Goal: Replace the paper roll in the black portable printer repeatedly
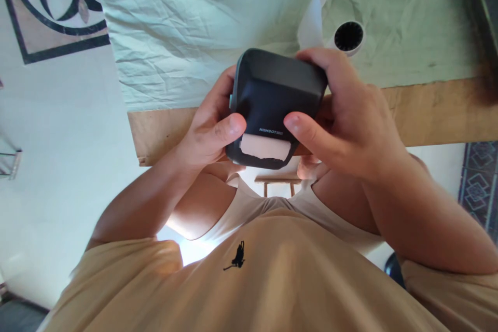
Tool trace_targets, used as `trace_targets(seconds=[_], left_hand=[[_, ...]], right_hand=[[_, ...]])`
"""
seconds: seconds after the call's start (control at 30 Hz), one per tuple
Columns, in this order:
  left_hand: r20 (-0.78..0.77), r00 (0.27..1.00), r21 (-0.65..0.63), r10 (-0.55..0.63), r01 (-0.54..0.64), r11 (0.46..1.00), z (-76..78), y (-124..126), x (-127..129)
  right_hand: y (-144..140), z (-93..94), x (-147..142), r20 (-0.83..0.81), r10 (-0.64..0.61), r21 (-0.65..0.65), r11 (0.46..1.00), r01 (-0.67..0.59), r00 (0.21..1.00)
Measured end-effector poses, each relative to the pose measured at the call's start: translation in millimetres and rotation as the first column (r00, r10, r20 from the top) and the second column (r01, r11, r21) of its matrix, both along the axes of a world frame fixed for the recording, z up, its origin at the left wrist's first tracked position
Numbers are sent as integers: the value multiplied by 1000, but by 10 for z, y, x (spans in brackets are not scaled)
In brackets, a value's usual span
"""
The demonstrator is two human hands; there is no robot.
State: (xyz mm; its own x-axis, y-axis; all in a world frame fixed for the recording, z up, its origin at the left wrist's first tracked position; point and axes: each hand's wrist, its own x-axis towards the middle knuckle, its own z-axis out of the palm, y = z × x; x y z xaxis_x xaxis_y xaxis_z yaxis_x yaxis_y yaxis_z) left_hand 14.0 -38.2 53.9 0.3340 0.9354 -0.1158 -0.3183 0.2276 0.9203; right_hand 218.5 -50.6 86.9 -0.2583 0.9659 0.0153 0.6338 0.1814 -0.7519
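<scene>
I hold a small black label printer (274, 96) in both hands, just above the near edge of the table. My left hand (210, 127) grips its left side with the thumb on the front face. My right hand (342, 114) wraps the right side, its thumb also on the front. A short strip of pale paper (264, 147) sticks out of the printer's slot between my two thumbs. White lettering sits just above the slot.
A wrinkled pale green cloth (187, 26) covers the wooden table (436, 111). A paper roll (348, 36) with a loose white strip lies behind the printer. A dark object (486, 5) sits at the far right. Patterned floor tile (50, 5) lies left.
</scene>
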Motion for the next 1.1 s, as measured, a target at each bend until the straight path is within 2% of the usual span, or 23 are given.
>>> trace_targets(seconds=[0.17,0.3,0.47,0.57,0.63,0.77,1.1], left_hand=[[-31,999,-56,-21,19,998,-10,-9,4],[20,998,-47,-55,56,997,-14,25,-44],[25,986,-87,-162,164,983,12,63,-86],[36,992,-63,-123,125,990,-20,58,-63],[29,998,-63,-51,53,997,-43,51,-45],[13,994,-52,-107,107,993,-55,52,-50],[24,996,-28,-89,90,996,-52,45,-52]], right_hand=[[23,-23,17,27,33,-61,998,-32,999],[44,-48,18,39,41,-63,997,-38,998],[79,-59,27,58,41,-37,999,-39,997],[96,-80,32,61,38,-23,999,-36,997],[104,-103,34,67,25,2,1000,-26,997],[114,-148,41,78,14,52,998,-18,997],[108,-149,37,88,18,41,999,-22,996]])
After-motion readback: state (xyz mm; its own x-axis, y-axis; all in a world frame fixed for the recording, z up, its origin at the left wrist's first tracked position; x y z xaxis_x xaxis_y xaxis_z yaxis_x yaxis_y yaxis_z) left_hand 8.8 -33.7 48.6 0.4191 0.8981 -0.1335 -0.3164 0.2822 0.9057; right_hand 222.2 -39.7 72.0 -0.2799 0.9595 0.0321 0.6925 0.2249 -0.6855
